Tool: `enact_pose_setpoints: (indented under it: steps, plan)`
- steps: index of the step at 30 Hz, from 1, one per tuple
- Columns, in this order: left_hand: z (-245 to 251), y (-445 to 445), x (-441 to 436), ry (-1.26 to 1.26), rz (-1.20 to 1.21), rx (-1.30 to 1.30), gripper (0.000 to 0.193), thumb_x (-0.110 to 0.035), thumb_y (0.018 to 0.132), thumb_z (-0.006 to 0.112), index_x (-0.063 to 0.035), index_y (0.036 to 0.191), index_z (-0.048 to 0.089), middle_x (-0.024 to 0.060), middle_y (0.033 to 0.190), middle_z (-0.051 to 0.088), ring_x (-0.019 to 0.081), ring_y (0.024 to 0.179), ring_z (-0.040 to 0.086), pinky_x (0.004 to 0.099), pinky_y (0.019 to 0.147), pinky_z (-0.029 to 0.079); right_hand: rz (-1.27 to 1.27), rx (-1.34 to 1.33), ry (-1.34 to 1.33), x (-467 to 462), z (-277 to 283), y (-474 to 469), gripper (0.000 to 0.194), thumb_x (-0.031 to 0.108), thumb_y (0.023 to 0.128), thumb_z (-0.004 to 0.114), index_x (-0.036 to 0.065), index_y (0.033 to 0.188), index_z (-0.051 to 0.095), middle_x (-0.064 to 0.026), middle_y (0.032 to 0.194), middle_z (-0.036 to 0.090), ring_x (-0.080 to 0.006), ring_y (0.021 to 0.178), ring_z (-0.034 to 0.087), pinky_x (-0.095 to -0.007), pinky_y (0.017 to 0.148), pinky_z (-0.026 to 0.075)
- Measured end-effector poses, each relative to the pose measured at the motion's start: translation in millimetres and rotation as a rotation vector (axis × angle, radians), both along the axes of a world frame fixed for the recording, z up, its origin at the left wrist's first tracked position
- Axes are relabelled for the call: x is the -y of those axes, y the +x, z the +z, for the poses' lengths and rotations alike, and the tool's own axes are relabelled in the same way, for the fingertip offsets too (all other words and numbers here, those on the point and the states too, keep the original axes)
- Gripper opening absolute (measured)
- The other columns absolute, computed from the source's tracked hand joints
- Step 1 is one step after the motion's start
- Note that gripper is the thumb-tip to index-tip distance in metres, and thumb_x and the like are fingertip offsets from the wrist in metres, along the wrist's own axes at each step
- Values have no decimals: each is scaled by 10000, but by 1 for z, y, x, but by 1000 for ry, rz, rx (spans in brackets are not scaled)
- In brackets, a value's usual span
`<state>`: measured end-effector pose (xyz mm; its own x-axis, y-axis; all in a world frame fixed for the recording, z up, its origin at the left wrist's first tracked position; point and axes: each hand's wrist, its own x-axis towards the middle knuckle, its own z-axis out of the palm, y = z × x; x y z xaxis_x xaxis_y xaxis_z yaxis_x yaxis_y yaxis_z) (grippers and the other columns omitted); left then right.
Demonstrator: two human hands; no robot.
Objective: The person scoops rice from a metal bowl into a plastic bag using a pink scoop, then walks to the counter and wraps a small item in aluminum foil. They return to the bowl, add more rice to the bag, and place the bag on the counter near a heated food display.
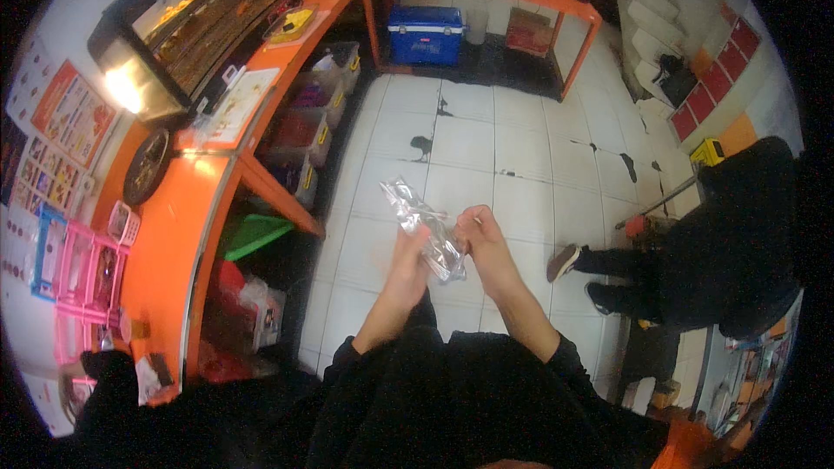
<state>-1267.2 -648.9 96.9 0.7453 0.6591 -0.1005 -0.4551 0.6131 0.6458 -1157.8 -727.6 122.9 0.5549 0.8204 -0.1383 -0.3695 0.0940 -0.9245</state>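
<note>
A shiny silver foil packet (423,228), long and crumpled, is held out in front of my body above the tiled floor. My left hand (409,266) grips its left side, with the thumb lying across the foil. At the right edge, the curled fingers of my right hand (479,231) pinch the packet. Those fingers hide that part of the edge, and slight blur leaves its details unclear. The packet's contents cannot be seen.
To my left runs an orange counter (176,234) with a cutting board (241,104) and a lit display case (208,19). Plastic bins (306,133) stand underneath. A blue cooler (426,36) is ahead. A person in dark clothes (723,241) is close on my right.
</note>
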Motion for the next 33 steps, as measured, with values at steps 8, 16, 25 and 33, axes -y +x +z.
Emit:
enact_pose_setpoints:
  steps: [8, 16, 25, 33]
  plan:
    - [14, 106, -171, 347, 116, -263, 424, -48, 873, 604, -42, 1242, 393, 68, 1067, 556, 140, 975, 565, 282, 799, 482, -55, 538, -185, -163, 13, 93, 161, 150, 945, 547, 75, 972, 408, 3, 649, 545, -43, 544, 438, -197, 485, 333]
    - [5, 201, -265, 287, 268, -217, 414, -73, 888, 594, -7, 1238, 385, 68, 1053, 537, 128, 927, 545, 268, 792, 467, 110, 478, -194, -240, 15, 197, 174, 50, 841, 619, 61, 979, 515, -29, 686, 581, -103, 620, 545, -255, 547, 414]
    - [-21, 346, -389, -10, 223, -233, 297, -169, 905, 608, -19, 1132, 489, 52, 1006, 565, 131, 907, 550, 268, 777, 468, -122, 1250, -448, -349, -29, 331, 84, 42, 827, 584, 18, 906, 602, -119, 687, 578, -237, 652, 604, -318, 649, 503]
    - [4, 495, -475, 239, 685, -295, 409, -156, 912, 602, -15, 1252, 423, 87, 1126, 541, 171, 973, 544, 328, 851, 465, -152, 76, -54, -459, -27, 469, 137, 120, 893, 591, 3, 950, 636, -59, 879, 647, -126, 798, 608, -276, 719, 523]
